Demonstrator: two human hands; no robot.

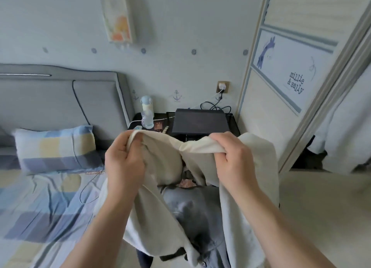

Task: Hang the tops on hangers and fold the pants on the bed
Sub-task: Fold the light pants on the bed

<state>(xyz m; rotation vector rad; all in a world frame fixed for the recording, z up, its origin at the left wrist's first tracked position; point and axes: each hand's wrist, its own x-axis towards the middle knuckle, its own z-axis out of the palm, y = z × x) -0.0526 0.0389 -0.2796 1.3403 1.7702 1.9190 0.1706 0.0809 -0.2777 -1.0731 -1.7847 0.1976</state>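
I hold a cream-white garment [160, 159] up in front of me, beside the bed. My left hand [124, 161] grips its upper edge on the left, fingers curled into the cloth. On the right, my right hand [232, 157] grips the same edge, bunched in the fist. The cloth hangs down between and below my forearms. Beneath it lies a grey garment [192, 211], partly covered. I cannot tell whether the cream piece is a top or pants. No hanger is in view.
The bed [40, 203] with a checked blue-and-yellow sheet and a matching pillow [56, 147] is at the left, under a grey headboard. A black nightstand [198, 121] with a bottle [147, 112] stands ahead. A wardrobe with a sliding door [291, 76] is at the right.
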